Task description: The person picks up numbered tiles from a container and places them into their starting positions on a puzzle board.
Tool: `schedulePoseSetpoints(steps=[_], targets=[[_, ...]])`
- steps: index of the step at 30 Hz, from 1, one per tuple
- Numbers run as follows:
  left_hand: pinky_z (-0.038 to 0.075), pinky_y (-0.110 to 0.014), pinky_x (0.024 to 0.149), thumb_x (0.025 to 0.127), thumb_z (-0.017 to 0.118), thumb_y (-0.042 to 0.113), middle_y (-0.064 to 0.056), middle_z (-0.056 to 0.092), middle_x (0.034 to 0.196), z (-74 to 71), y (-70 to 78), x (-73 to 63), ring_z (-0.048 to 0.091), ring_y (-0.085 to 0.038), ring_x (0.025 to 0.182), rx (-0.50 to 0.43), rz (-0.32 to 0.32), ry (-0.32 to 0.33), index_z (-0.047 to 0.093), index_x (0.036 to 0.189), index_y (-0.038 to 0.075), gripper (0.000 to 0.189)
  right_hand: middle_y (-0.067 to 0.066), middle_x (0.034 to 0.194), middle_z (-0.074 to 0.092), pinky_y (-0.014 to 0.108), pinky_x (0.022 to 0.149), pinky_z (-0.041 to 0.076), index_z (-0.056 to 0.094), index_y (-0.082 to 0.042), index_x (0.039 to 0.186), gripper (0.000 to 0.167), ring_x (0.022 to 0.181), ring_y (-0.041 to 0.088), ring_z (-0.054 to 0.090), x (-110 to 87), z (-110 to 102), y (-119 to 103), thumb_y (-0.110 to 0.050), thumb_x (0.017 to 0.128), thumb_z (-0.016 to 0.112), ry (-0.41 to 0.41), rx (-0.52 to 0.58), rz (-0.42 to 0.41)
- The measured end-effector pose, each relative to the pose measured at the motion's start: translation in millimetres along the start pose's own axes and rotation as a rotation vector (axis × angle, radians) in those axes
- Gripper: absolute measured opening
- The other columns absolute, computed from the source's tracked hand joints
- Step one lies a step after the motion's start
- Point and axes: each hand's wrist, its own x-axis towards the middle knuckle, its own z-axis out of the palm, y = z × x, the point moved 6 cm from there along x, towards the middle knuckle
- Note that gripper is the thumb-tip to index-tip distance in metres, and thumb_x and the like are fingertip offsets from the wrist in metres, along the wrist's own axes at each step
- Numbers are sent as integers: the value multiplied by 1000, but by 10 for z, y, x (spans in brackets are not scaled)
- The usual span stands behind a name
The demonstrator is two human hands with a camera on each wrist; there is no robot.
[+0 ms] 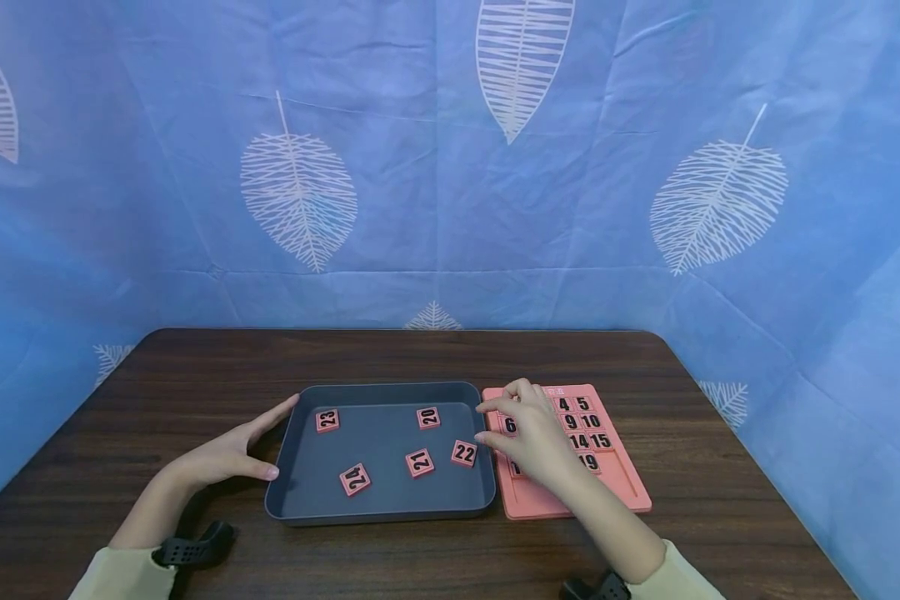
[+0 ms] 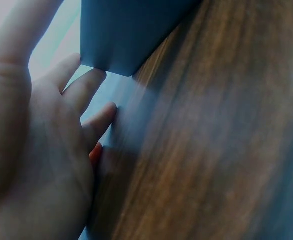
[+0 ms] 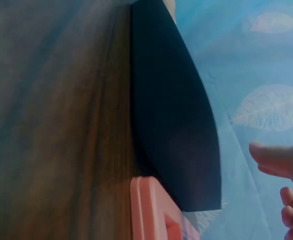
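A dark grey tray point(image 1: 382, 442) holds several pink number tiles. They are the 22 tile point(image 1: 463, 453), 21 tile point(image 1: 420, 463), 20 tile point(image 1: 428, 417), 23 tile point(image 1: 327, 420) and 24 tile point(image 1: 355, 479). My left hand point(image 1: 221, 454) is at the tray's left edge, fingers extended and thumb apart; in the left wrist view fingertips meet the tray wall point(image 2: 126, 35). Over the tray's right rim, my right hand point(image 1: 532, 437) has thumb and index finger parted, nothing seen between them. Beneath it lies a pink number board point(image 1: 617, 482), partly hidden by hand and forearm.
The board carries rows of numbered tiles and has a bare recess at its lower right. Both lie on a dark wooden table point(image 1: 390, 558). Behind the table hangs a blue cloth point(image 1: 435, 208) with white leaf prints. Each wrist wears a black band point(image 1: 195, 546).
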Motion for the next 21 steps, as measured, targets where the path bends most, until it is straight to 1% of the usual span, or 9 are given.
schedulePoseSetpoints(steps=[3,8,11,16,21], targets=[[6,-78,94,85,71,18,-22,1,157,5,2,-1,-2,-50,139,-1,-3,2,6,156,17,97,-4,96,43,37,72,33,74,-19,107,34,88,18,37,120,114,-24,-26,76,83,-50,3,-20],[7,-78,94,85,71,18,-21,1,158,4,-15,-6,-2,-50,139,-11,-4,1,6,156,18,97,-2,93,39,38,72,28,73,-18,110,35,85,19,33,317,296,-45,-29,77,81,-138,-50,-81],[7,-78,94,85,71,18,-21,1,158,-2,-20,-9,-2,-50,139,-8,-1,3,6,156,18,97,-2,91,35,40,72,25,73,-18,111,36,83,19,30,419,387,-47,-31,79,80,-199,-79,-103],[7,-78,94,85,71,18,-21,2,158,-17,-21,-2,-2,-50,139,-5,3,1,6,156,18,96,-1,90,33,39,72,24,73,-21,112,37,83,20,29,544,535,-35,-36,78,80,-286,-148,-136],[6,-78,94,85,71,18,-21,2,158,-32,-16,9,-2,-50,139,-10,1,-4,6,156,18,96,-1,89,33,36,71,25,73,-25,110,37,83,19,30,633,645,-16,-39,77,80,-340,-227,-157]])
